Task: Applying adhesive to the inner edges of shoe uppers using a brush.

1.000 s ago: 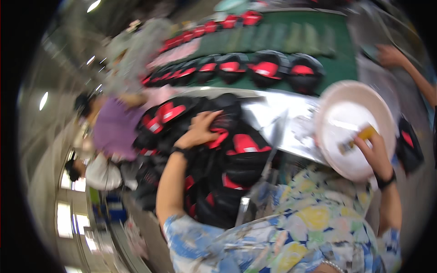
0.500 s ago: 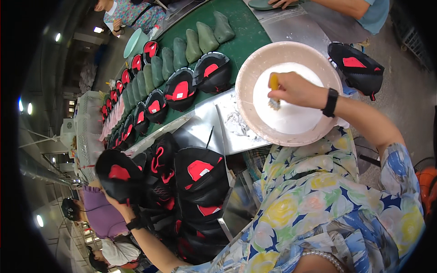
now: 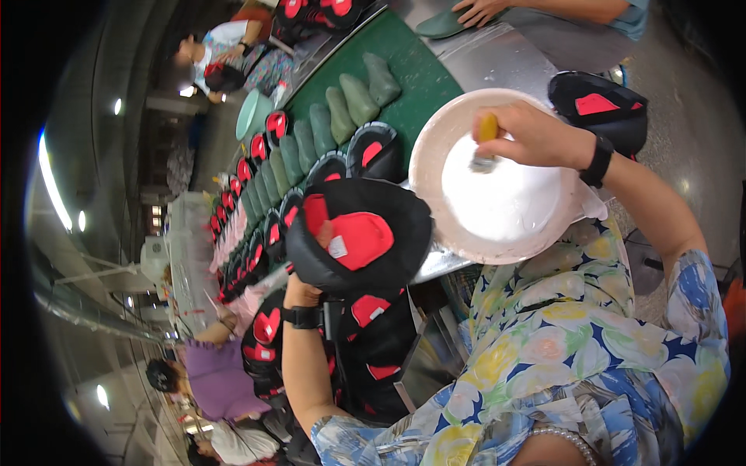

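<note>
My left hand (image 3: 301, 290) holds up a black shoe upper with a red lining (image 3: 356, 235), its opening turned toward me; most of the hand is hidden under it. My right hand (image 3: 536, 137) grips a yellow-handled brush (image 3: 485, 141) whose bristles dip into the white liquid in a round white bowl (image 3: 435, 140). The bowl sits on a metal ledge in front of me. A black watch is on each wrist.
A green conveyor (image 3: 420, 74) carries rows of green shoe lasts (image 3: 340, 113) and black-and-red uppers (image 3: 374, 149). More uppers are piled below my left arm (image 3: 371, 342), and one lies at the right (image 3: 598, 109). Other people work at the far end (image 3: 225, 62), the top (image 3: 482, 9) and lower left (image 3: 210, 380).
My left hand has lifted a black-and-red upper from the pile at lower left up in front of me. My right hand keeps the brush in the bowl.
</note>
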The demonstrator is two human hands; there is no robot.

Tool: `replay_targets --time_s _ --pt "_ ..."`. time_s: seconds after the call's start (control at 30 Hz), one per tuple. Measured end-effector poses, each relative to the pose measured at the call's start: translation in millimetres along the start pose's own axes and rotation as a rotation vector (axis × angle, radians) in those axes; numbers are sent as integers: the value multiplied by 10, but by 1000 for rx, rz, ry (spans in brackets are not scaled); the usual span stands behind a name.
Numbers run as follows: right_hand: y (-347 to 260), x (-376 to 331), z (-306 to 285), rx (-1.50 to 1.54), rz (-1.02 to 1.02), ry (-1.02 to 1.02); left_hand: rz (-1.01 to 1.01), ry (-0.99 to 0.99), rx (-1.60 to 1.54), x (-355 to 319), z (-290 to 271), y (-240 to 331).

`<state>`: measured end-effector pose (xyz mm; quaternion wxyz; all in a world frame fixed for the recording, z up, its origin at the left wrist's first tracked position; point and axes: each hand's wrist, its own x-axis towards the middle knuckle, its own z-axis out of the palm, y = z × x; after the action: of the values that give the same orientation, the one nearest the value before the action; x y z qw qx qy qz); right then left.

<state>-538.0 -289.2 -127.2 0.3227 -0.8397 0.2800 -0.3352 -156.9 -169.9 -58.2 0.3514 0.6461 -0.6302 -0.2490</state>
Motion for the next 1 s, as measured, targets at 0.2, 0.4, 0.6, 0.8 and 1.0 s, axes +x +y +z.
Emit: replay_targets --time_s 0.2,0.4,0.6,0.8,1.0 --pt "-381 304 -184 293 -155 112 -78 -172 -274 396 295 -286" --pt "-222 202 -199 29 69 247 -16 -21 -505 226 617 342" --pt "-235 105 94 183 203 366 25 246 -542 95 802 184" --pt "-345 28 371 490 351 385 406 582 162 115 944 193" --pt "-454 -60 433 695 447 232 929 446 208 168 941 332"
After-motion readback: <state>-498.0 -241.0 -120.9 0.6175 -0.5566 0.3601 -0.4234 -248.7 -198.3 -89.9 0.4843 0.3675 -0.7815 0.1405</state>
